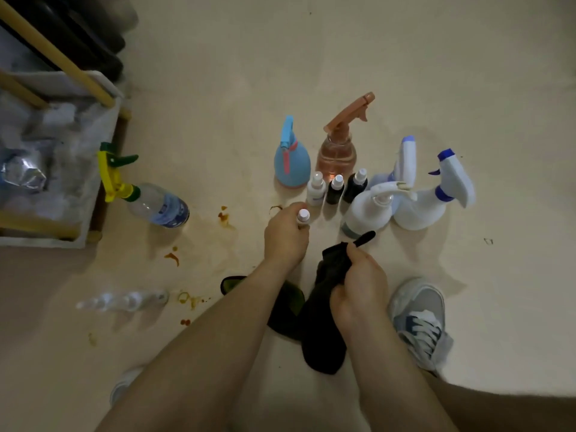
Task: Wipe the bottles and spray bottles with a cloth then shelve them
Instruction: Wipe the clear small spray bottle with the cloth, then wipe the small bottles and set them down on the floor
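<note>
**Left hand** (285,235): fingers curled round a small white-capped bottle (303,217), held upright just in front of the standing group. Whether it touches the floor (218,73) cannot be told.

**Right hand** (358,282): fingers closed on a dark cloth (324,332), which hangs below the hand.

**Standing on the floor, close together:**
- blue spray bottle (291,165)
- pink spray bottle (338,151)
- small white bottle (316,188)
- two small dark bottles (336,190)
- three white spray bottles (433,201), to the right

**Lying on the floor beside the shelf** (62,67): clear bottle with a yellow-green trigger (156,204).

**Also present:** grey shoe (419,322), brown stains (223,217).
</note>
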